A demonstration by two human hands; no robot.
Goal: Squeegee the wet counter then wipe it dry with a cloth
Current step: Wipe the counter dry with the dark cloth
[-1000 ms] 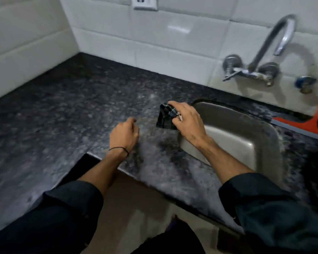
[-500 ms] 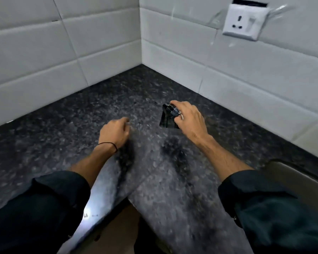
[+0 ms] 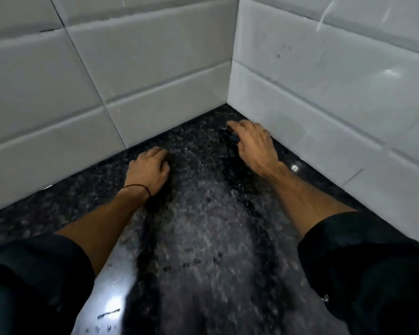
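Observation:
My right hand (image 3: 254, 146) grips a small dark cloth (image 3: 230, 141) and holds it down on the speckled black granite counter (image 3: 203, 226), close to the corner where the two tiled walls meet. Most of the cloth is hidden under my fingers. My left hand (image 3: 148, 170) rests on the counter to the left with fingers curled into a loose fist, nothing in it. A thin black band circles the left wrist. The squeegee is out of view.
White tiled walls (image 3: 131, 81) close the counter on the left and on the right (image 3: 324, 93), forming a corner just beyond my right hand. A bright wet glare (image 3: 111, 305) lies on the counter near its front edge. Dark sleeves cover both forearms.
The view has swung left from the sink and tap to the tiled corner. My right hand has carried the cloth across the counter into the corner; my left hand followed alongside.

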